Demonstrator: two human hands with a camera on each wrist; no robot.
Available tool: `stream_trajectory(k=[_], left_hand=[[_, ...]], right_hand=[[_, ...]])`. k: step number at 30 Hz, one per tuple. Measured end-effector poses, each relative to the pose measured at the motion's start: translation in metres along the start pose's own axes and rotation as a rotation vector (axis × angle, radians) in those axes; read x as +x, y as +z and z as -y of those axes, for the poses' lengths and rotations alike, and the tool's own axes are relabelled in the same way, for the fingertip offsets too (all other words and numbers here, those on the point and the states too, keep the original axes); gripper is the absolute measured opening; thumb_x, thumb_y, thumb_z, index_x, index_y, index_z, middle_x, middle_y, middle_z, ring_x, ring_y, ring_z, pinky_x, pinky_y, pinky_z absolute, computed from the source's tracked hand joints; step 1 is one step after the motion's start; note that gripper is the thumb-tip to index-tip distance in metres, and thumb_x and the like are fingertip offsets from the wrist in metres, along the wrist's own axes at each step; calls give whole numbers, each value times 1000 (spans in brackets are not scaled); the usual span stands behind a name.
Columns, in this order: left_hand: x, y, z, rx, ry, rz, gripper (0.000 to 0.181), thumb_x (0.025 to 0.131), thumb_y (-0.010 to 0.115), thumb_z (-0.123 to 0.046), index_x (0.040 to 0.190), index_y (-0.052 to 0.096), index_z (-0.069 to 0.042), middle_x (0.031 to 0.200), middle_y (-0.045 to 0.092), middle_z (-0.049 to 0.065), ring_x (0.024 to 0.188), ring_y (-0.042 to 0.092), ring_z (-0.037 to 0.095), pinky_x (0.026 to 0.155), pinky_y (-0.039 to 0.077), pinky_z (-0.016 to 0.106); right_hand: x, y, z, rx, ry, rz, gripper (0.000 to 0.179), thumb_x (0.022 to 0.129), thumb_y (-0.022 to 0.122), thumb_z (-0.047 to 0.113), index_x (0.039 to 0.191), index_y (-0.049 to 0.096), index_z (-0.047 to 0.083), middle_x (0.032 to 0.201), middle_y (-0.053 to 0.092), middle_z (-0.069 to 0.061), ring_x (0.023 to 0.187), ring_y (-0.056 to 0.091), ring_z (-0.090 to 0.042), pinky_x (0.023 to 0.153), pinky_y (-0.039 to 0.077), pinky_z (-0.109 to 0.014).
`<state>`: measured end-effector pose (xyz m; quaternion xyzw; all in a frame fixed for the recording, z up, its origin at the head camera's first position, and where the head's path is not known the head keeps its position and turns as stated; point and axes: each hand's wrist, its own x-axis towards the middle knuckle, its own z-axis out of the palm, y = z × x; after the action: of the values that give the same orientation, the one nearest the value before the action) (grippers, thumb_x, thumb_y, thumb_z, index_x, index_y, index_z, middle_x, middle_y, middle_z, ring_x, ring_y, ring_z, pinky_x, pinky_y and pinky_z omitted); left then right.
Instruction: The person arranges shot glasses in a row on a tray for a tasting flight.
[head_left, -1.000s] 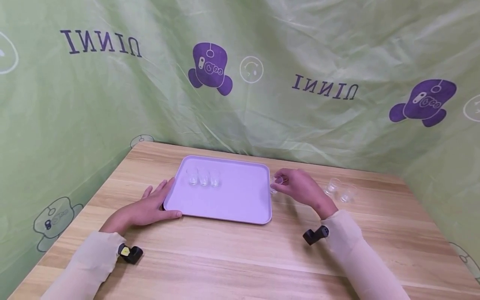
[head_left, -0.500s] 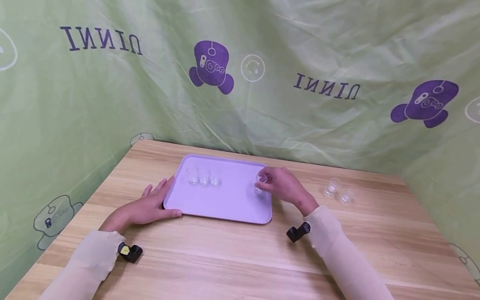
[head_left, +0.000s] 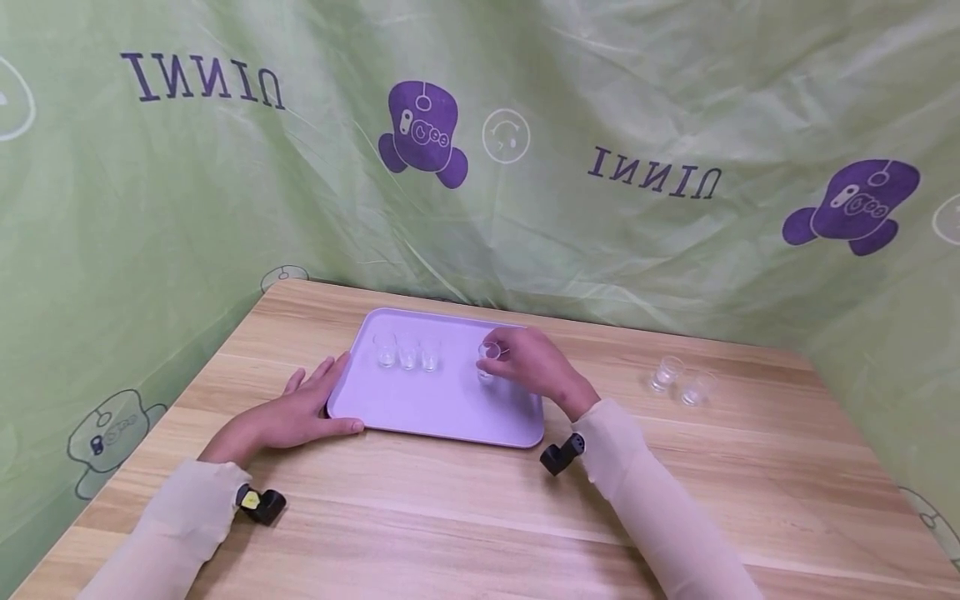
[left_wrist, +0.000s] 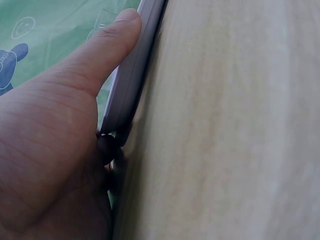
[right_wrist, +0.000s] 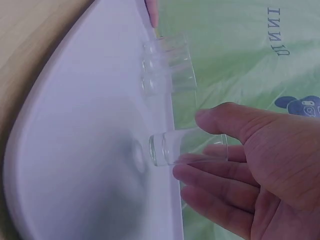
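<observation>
Counting the small clear glasses gives six: three in a row [head_left: 407, 353] at the far left of the lilac tray [head_left: 450, 408], one glass [head_left: 487, 362] pinched near its rim between thumb and fingertips [right_wrist: 200, 175] of the right hand [head_left: 528, 364], and two more glasses [head_left: 681, 382] standing on the bare wood well to the right of that hand. The right wrist view shows the pinched glass held just above the tray floor, with the row of three beyond the fingertips. The left hand [head_left: 296, 412] lies flat and relaxed against the tray's near left corner, thumb [left_wrist: 107, 47] along its rim. Everything sits on a light wooden table [head_left: 465, 517] backed by a green printed cloth [head_left: 525, 125]. Between the held glass and the row of three, the tray floor lies bare, and wide wood stretches toward the near edge.
</observation>
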<state>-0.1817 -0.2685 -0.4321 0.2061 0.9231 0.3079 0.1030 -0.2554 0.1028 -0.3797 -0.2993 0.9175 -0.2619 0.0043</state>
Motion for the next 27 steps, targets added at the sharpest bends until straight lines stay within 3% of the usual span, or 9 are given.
stream_trajectory(k=[27], left_hand=[[1, -1, 2, -1, -11, 10, 113, 93, 71, -55, 164, 3, 1, 167, 7, 29, 153, -4, 47, 117, -11, 64]], right_hand=[[34, 18, 22, 7, -26, 64, 34, 92, 81, 21, 117, 73, 1, 101, 75, -6, 93, 68, -16, 85, 54, -30]])
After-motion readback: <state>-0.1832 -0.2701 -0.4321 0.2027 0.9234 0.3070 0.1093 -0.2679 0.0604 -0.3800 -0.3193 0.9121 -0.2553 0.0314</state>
